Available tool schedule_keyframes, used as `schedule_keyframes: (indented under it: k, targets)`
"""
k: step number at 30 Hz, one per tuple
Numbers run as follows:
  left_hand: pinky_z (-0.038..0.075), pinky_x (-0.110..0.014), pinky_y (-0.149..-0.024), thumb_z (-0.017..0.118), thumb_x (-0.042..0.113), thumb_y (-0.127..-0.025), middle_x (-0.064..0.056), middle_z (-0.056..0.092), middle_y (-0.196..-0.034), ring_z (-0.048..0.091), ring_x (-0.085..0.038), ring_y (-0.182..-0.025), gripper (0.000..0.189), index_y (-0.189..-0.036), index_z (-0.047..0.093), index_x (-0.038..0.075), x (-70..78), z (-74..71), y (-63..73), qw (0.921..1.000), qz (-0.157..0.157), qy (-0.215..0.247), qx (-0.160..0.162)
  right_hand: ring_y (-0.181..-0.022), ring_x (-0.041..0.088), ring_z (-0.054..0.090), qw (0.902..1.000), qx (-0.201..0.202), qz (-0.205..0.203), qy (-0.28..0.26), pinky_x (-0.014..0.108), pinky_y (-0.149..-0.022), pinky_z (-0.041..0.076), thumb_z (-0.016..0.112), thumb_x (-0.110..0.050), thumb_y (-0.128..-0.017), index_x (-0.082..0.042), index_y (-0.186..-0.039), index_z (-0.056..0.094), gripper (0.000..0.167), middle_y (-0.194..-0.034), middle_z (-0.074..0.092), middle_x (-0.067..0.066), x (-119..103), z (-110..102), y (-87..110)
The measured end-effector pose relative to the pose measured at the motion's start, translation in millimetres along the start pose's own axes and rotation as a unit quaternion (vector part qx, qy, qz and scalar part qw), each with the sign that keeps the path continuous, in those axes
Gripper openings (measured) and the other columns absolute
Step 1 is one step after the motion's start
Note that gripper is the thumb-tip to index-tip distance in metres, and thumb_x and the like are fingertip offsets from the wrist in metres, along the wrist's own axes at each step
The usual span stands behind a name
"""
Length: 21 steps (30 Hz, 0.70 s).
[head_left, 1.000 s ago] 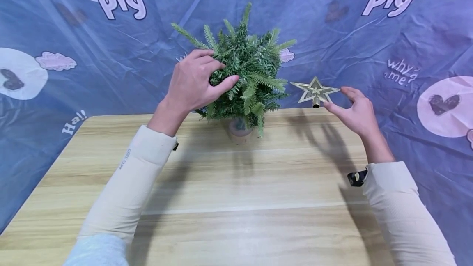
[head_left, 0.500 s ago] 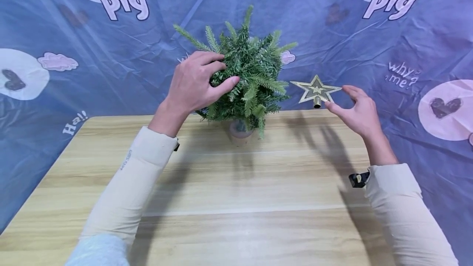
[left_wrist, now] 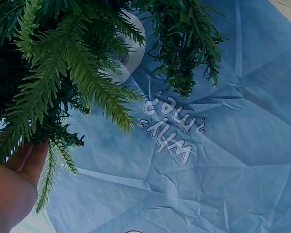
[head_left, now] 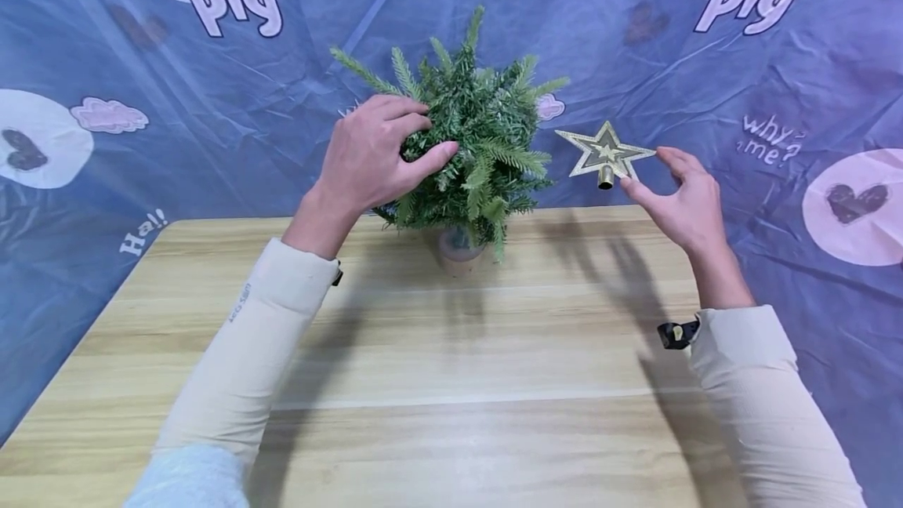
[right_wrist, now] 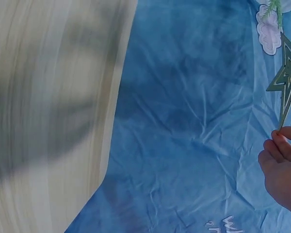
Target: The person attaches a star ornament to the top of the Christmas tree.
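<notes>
I see that the gold star (head_left: 607, 151), pinched by the right hand (head_left: 686, 206), has risen slightly beside the tree (head_left: 487, 120), which the loosely curled left hand (head_left: 372, 149) holds, so lifting seems in progress.

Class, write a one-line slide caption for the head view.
Left hand on the green tree, right hand holding a gold star up beside it.

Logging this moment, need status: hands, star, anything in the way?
Left hand on the tree, left side, grip unclear. Right hand pinching the gold star, midair right of the tree, not touching it. Nothing visible between them.
</notes>
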<state>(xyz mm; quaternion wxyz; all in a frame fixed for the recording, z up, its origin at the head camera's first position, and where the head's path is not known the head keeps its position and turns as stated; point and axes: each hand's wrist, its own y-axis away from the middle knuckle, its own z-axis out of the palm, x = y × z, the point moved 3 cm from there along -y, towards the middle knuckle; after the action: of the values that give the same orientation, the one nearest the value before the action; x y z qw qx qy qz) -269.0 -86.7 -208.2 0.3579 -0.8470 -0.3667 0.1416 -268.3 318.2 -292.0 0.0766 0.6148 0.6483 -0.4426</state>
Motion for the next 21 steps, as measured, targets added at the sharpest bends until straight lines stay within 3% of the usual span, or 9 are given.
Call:
schedule_keyframes:
  k: [4,11,21]
  targets:
    - [0.053,-0.043,-0.100,0.061,0.061,-0.092,-0.015,0.071,-0.122,0.064,-0.032,-0.118,0.062,-0.107,0.077,0.002,0.6,-0.7,0.7,1.0000,-0.002,-0.005,-0.008,-0.135,0.034,0.048,0.9998,0.016,0.000,-0.012,0.034,-0.114,0.038,0.076,-0.032,-0.085,0.003,-0.143,0.055,0.071,-0.147,0.053,0.018,-6,1,-0.3]
    - [0.052,-0.043,-0.101,0.061,0.060,-0.092,-0.015,0.071,-0.121,0.064,-0.032,-0.117,0.062,-0.106,0.077,0.002,0.3,-1.8,1.3,0.9999,0.002,-0.009,-0.007,-0.132,0.028,0.052,0.9982,0.052,-0.011,-0.028,0.013,-0.100,0.037,0.077,-0.031,-0.084,0.002,-0.140,0.058,0.067,-0.143,0.057,0.016,-18,-3,-2.5]
    - [0.052,-0.043,-0.101,0.061,0.061,-0.092,-0.015,0.072,-0.120,0.065,-0.032,-0.116,0.062,-0.107,0.078,0.003,1.4,-2.6,-1.3,0.9999,0.007,-0.012,-0.007,-0.132,0.025,0.052,0.9970,0.065,-0.010,-0.042,0.015,-0.103,0.038,0.078,-0.029,-0.083,0.003,-0.139,0.059,0.067,-0.142,0.057,0.018,-27,-7,-5.9]
